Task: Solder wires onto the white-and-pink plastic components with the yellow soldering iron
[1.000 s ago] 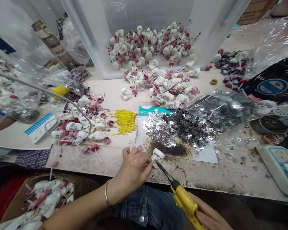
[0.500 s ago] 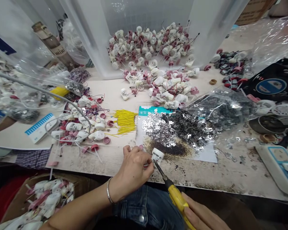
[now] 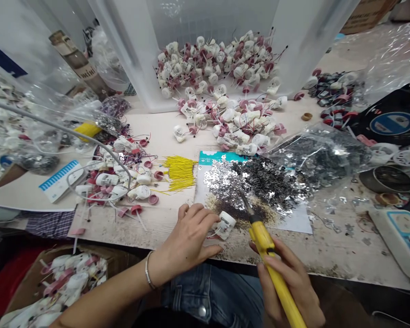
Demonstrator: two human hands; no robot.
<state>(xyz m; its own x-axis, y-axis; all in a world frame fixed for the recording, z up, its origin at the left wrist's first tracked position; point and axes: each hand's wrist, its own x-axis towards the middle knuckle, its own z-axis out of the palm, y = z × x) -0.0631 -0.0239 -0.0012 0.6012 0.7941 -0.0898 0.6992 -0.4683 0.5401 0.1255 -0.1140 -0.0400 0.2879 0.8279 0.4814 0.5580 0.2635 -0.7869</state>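
Over bench (image 3: 130,232), left hand (image 3: 187,241) on fitting (image 3: 224,226), right hand (image 3: 287,282) gripping iron (image 3: 264,241)

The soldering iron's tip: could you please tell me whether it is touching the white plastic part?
Apart. The head view shows a plain gap between the soldering iron's tip and the white plastic part held in the left hand.

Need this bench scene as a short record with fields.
left hand: grips a white plastic fitting with thin wires
right hand: grips a yellow-handled soldering iron, black tip over silver metal flakes
nearby: bundle of yellow wires; pink-capped white fittings in a clear plastic bin
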